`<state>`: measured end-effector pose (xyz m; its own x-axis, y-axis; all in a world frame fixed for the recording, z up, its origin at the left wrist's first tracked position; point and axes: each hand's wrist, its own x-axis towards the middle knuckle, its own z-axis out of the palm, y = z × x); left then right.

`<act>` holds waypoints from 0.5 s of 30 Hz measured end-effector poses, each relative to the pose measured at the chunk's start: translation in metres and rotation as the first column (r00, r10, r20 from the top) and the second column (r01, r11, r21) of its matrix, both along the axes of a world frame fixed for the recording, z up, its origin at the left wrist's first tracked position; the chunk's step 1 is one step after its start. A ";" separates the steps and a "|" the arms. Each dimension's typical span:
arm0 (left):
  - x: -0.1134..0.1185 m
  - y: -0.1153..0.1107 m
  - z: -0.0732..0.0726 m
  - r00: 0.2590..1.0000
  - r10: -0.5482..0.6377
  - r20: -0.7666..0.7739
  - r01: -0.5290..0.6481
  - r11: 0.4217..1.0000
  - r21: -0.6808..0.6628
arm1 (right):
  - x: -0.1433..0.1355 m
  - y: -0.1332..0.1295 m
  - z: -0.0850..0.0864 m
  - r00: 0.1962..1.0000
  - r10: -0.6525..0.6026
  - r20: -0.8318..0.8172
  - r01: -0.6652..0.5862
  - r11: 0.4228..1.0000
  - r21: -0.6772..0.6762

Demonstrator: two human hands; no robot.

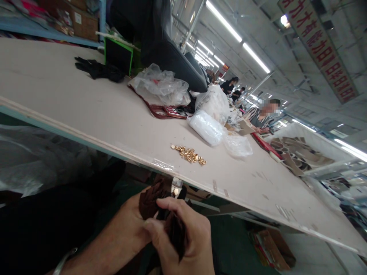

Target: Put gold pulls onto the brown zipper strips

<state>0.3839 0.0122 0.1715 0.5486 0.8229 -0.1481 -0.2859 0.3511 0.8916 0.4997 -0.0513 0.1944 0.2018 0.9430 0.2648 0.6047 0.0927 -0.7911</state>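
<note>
Below the table's front edge, my left hand, with a silver bracelet at the wrist, is closed around a dark brown woven leather-like piece. My right hand grips another part of the same brown material, thumb and forefinger bent in close to the left fingers. Just beyond the fingers, a shiny metal fitting with a round gold spot sits at the table edge; I cannot tell what it is attached to. A small pile of gold metal hardware lies on the table.
The long grey table slants across the view. On it are clear plastic bags, a red calculator, a black glove and a black bag-like item. A cardboard box stands below. A person is farther back.
</note>
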 end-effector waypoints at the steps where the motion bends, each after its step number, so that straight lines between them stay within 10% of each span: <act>1: 0.000 0.000 -0.001 1.000 -0.006 0.000 0.006 1.000 0.014 | -0.003 0.001 0.000 0.999 0.000 0.036 0.001 1.000 -0.023; 5: 0.000 0.000 -0.003 0.999 -0.021 -0.025 0.022 0.999 0.048 | -0.006 0.006 0.000 0.998 0.053 0.021 -0.051 0.996 -0.071; 11: -0.001 -0.003 0.008 0.996 -0.083 0.037 0.087 0.986 -0.143 | 0.005 -0.001 0.007 0.871 -0.096 -0.481 -0.021 0.972 -0.232; 15: -0.002 -0.004 0.008 0.995 -0.098 0.029 0.101 0.988 -0.118 | 0.005 -0.004 0.002 0.913 -0.130 -0.387 0.069 0.983 -0.168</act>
<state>0.3820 0.0085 0.1794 0.6312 0.7413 -0.2284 -0.2639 0.4821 0.8354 0.5051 -0.0549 0.1967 0.3561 0.9344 0.0039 0.2396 -0.0873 -0.9669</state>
